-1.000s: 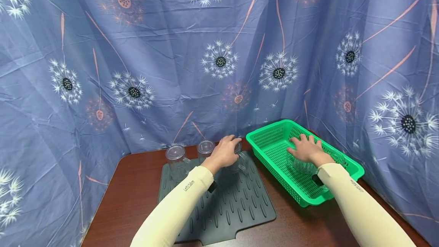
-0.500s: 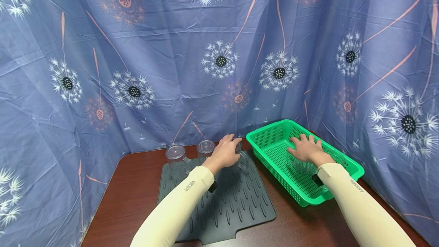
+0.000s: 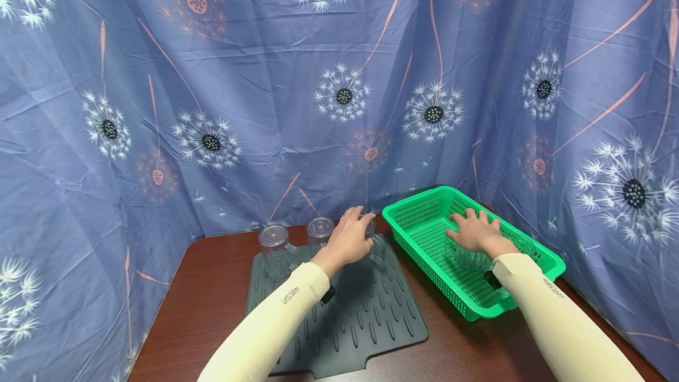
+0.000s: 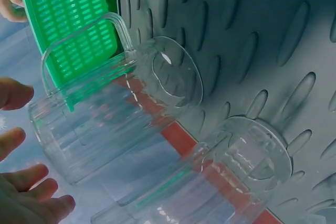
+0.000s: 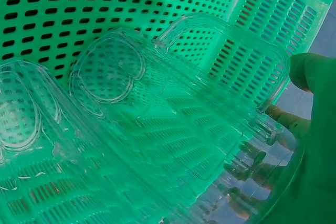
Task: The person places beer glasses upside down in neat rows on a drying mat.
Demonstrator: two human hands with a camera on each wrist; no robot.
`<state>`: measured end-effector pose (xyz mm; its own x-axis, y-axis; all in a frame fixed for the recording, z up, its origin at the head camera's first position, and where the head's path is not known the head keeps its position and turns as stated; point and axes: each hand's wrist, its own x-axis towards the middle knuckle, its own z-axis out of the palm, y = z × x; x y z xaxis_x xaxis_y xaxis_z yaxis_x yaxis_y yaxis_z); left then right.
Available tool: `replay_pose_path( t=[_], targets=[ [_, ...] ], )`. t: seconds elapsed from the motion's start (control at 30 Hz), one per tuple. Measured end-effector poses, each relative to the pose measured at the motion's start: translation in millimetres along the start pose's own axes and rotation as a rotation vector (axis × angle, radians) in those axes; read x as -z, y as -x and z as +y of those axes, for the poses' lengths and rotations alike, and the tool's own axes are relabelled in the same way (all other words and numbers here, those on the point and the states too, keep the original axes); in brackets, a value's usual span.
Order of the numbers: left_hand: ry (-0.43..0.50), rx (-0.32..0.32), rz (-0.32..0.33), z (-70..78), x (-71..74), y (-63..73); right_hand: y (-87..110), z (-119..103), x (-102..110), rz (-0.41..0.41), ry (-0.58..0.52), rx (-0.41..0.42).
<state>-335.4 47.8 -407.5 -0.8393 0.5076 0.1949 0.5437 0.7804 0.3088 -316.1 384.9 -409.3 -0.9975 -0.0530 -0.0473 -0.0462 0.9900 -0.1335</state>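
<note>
Three clear mugs stand upside down on the dark ribbed mat. The left hand [image 3: 347, 239] is over the rightmost mug [image 4: 113, 114], whose handle points toward the basket. In the left wrist view, the spread fingers [image 4: 39, 195] are apart from that mug's upper end. Of the other two, the middle mug [image 3: 320, 230] is partly behind the hand and the left mug [image 3: 274, 252] stands farther out. The right hand [image 3: 474, 233], fingers spread, reaches into the green basket [image 3: 424, 264] above a clear mug [image 5: 173, 114]. In the right wrist view, its fingertips show close around that mug's near end.
Another clear mug [image 5: 18, 111] lies beside the first one in the basket. The drying mat [image 3: 366, 323] covers the middle of the brown table [image 3: 196, 287]. A blue dandelion-print curtain [image 3: 254, 99] hangs close behind the table and along the right side.
The head view has shifted very slightly. Both hands keep nearly the same place over the mugs, and the mugs have not moved.
</note>
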Motion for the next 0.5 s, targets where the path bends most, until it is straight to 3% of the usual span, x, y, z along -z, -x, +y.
replay_pose_path(
  t=[0.27,0.5],
  targets=[
    [0.013,-0.067,0.119,4.0,3.8,18.8,1.7,-2.4,1.6,-0.010,-0.023,0.009],
    [0.059,-0.101,0.153,9.6,6.0,43.5,1.6,-3.9,1.8,-0.005,-0.006,0.017]
  ],
)
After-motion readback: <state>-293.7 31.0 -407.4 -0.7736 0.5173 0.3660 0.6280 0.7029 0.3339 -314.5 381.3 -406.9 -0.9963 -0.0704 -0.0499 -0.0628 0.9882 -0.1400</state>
